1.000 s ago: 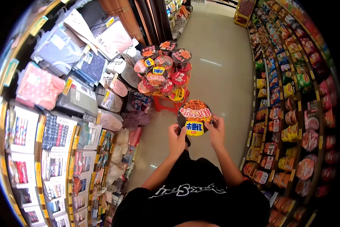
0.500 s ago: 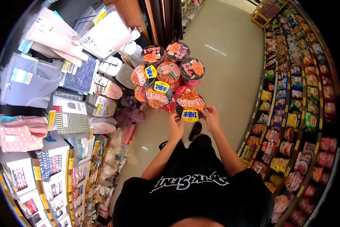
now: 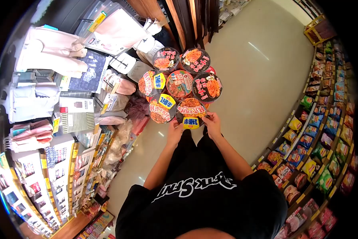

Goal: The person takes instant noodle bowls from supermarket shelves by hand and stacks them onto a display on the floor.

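Observation:
Both of my hands are on the nearest instant noodle bowl point(image 3: 191, 110), a black-rimmed one with a blue-and-yellow label on its lid. My left hand point(image 3: 175, 132) grips its left near edge, and my right hand point(image 3: 213, 124) grips the right side with fingers bent. The bowl sits in a ring of noodle bowls around a reddish-green-lidded bowl point(image 3: 179, 83). Touching or very close on its left is another blue-and-yellow-labelled bowl point(image 3: 161, 111); a black-lidded bowl point(image 3: 207, 87) lies beyond it to the right. More bowls show partly underneath, mostly hidden.
Clothing on hooks point(image 3: 47, 51) and a shelf of packaged goods point(image 3: 57, 171) line the left side. On the right, curved shelves hold snack bags point(image 3: 306, 141). Dark wooden panels point(image 3: 183, 24) stand behind the bowls. Tiled floor point(image 3: 254, 79) runs along the aisle.
The bowl in my hands has moved left and in against the other bowls, closing up the ring. Both hands moved with it and still grip it. My view has shifted slightly.

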The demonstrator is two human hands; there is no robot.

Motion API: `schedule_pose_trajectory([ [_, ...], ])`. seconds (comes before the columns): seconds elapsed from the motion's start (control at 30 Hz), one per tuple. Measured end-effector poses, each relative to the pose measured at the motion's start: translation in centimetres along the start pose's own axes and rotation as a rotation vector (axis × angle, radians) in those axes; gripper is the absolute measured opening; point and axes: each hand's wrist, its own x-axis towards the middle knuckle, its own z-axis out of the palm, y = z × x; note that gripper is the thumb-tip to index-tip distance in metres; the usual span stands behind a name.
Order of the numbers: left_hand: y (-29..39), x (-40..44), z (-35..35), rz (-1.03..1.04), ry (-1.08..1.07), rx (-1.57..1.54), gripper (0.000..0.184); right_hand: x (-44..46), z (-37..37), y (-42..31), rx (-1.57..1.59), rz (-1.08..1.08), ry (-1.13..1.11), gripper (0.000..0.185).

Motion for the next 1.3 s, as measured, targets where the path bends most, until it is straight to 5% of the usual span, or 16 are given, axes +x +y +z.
schedule_pose_trajectory([
  [0.23, 2.0, -0.1, 1.4, -0.127, 0.114, -0.003, 0.031, 1.3, -0.6, -0.3, -0.096, 0.059, -0.034, 0.023],
  [0.73, -1.0, 2.0, 0.4, -0.034, 0.11, -0.119, 0.028, 1.2, -0.4, 0.3, -0.101, -0.118, -0.061, 0.023],
  [0.97, -0.1, 1.7, -0.3, -0.045, 0.085, -0.062, 0.028, 0.4, 0.3, -0.1, -0.141, -0.096, -0.012, 0.04],
  [1.2, -1.7, 1.9, -3.6, 0.034, -0.184, 0.026, 0.024, -2.0, 0.9, 1.2, -0.091, -0.157, 0.127, 0.042],
  [1.27, -1.3, 0.3, -4.0, -0.12, -0.236, -0.013, 0.026, -3.3, -0.3, 1.9, -0.107, -0.152, 0.245, 0.042],
  [1.3, 0.3, -0.6, -4.8, -0.147, -0.426, 0.13, 0.028, -3.9, -0.7, 2.3, -0.109, -0.119, 0.327, 0.043],
])
